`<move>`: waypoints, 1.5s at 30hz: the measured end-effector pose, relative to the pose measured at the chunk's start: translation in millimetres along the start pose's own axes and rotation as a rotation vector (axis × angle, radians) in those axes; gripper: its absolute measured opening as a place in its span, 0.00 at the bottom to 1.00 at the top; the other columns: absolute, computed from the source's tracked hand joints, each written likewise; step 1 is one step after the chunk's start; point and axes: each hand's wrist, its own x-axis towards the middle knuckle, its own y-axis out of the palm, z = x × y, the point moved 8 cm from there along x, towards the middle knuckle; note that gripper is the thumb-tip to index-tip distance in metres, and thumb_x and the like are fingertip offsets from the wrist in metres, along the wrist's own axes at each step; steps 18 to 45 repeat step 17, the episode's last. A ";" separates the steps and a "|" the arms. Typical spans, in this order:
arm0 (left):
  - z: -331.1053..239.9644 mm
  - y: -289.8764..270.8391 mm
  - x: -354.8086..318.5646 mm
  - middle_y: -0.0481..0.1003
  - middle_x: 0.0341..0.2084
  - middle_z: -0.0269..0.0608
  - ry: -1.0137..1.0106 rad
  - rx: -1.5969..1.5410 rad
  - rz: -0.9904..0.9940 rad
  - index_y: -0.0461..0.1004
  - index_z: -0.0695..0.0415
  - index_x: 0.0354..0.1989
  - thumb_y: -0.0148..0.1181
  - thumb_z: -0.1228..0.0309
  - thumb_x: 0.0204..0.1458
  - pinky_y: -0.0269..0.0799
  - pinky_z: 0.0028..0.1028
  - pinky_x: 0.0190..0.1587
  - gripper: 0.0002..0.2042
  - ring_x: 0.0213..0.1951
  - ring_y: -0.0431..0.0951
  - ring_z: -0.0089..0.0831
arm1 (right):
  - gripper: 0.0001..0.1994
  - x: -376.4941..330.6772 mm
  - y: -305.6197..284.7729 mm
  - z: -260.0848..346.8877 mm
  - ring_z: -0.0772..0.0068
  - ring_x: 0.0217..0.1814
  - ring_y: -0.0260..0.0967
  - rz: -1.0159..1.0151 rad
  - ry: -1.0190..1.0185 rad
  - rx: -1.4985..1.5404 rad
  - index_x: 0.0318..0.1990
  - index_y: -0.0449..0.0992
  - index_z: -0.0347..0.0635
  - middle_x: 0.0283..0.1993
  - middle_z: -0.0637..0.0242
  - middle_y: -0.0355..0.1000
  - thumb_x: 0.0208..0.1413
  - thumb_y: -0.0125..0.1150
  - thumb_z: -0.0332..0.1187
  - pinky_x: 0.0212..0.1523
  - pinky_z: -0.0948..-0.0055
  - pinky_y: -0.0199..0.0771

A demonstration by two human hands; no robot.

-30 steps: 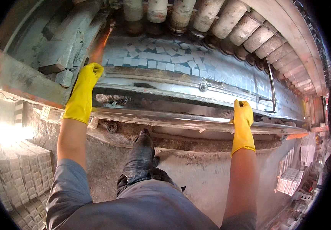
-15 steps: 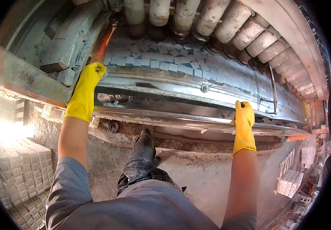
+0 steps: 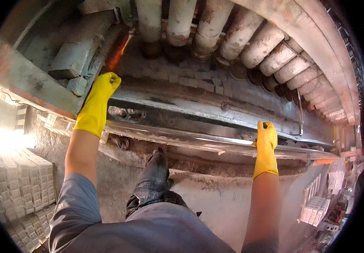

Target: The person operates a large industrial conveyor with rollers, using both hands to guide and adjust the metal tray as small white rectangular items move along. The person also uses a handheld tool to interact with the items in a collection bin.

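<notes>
Two yellow-gloved hands are planted apart on the long metal rail (image 3: 215, 141) that runs along the front of the roller conveyor: the left hand (image 3: 95, 105) lies flat and reaches over it toward the glowing gap (image 3: 116, 55), the right hand (image 3: 266, 145) curls its fingers over the rail's edge. The risk, I'd say, is heat, since the left glove sits close to that orange glow, and the dusty rail could let a palm slide. The rail looks grey, worn and powdered, bowing below the ceramic rollers (image 3: 215, 36).
</notes>
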 end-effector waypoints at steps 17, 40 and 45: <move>3.1 -2.9 12.9 0.87 0.35 0.50 0.000 -0.024 -0.011 0.85 0.60 0.41 0.72 0.60 0.57 0.80 0.41 0.45 0.14 0.40 0.88 0.45 | 0.22 4.1 2.3 14.8 0.58 0.31 0.84 0.037 0.052 0.174 0.56 0.81 0.40 0.47 0.58 0.84 0.67 0.65 0.49 0.22 0.63 0.84; 3.1 -2.9 12.9 0.87 0.35 0.50 0.000 -0.024 -0.011 0.85 0.60 0.41 0.72 0.60 0.57 0.80 0.41 0.45 0.14 0.40 0.88 0.45 | 0.22 4.1 2.3 14.8 0.58 0.31 0.84 0.037 0.052 0.174 0.56 0.81 0.40 0.47 0.58 0.84 0.67 0.65 0.49 0.22 0.63 0.84; 3.1 -2.9 12.9 0.87 0.35 0.50 0.000 -0.024 -0.011 0.85 0.60 0.41 0.72 0.60 0.57 0.80 0.41 0.45 0.14 0.40 0.88 0.45 | 0.22 4.1 2.3 14.8 0.58 0.31 0.84 0.037 0.052 0.174 0.56 0.81 0.40 0.47 0.58 0.84 0.67 0.65 0.49 0.22 0.63 0.84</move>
